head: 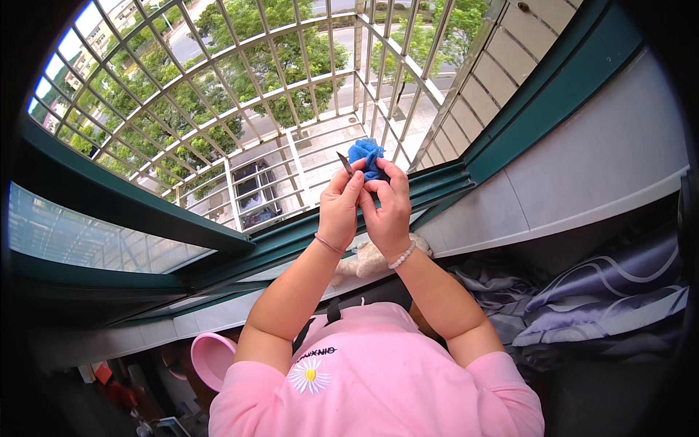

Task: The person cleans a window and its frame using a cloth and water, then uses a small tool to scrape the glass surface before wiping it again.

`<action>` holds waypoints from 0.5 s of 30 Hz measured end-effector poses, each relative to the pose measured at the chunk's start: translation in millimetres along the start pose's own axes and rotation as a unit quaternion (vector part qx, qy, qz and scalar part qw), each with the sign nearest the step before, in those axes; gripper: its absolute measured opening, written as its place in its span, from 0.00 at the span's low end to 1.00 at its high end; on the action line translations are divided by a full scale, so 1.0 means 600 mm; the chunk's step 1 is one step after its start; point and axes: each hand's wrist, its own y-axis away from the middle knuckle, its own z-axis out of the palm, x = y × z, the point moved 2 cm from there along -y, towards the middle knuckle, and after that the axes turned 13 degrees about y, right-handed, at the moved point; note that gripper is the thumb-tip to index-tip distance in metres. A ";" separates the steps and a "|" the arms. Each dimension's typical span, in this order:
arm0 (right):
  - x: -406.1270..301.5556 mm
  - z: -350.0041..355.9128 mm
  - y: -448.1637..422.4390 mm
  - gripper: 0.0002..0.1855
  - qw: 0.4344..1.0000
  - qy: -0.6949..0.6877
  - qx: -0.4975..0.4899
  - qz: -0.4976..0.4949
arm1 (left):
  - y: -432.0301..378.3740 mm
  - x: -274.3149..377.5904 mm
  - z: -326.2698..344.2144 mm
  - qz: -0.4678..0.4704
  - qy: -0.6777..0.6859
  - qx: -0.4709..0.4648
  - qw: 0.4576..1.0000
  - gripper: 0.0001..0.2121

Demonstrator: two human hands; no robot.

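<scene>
Both my hands are raised together above the green window track (439, 181). Between the thumb and index finger of my left hand (339, 210) is a thin, dark, pointed blade (344, 162), its tip up and to the left; its lower end is hidden by my fingers. My right hand (386, 213) pinches a crumpled blue cloth (365, 153) that bunches up beyond the fingertips. The left fingertips also come up against this cloth. A cream plush toy (371, 261) lies on the sill beneath my wrists, partly covered by them.
Metal security bars (292, 147) stand outside the open window, high over a parked car (254, 191). A sliding glass pane (104, 235) is at left. A pink basin (213, 360) sits low by my left arm. Purple-grey patterned bedding (600, 289) lies at right, below the tiled sill (486, 213).
</scene>
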 end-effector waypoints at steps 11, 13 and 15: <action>0.021 0.031 -0.029 0.26 0.937 -0.245 -0.212 0.133 | 0.013 0.046 -0.028 0.057 0.053 -0.012 0.997 0.13; 0.014 0.037 -0.061 0.23 0.954 -0.196 -0.211 0.087 | 0.017 0.061 -0.037 0.065 0.067 -0.020 0.995 0.13; 0.016 0.056 -0.089 0.18 0.950 -0.201 -0.231 0.065 | 0.019 0.080 -0.051 0.072 0.077 -0.020 0.994 0.13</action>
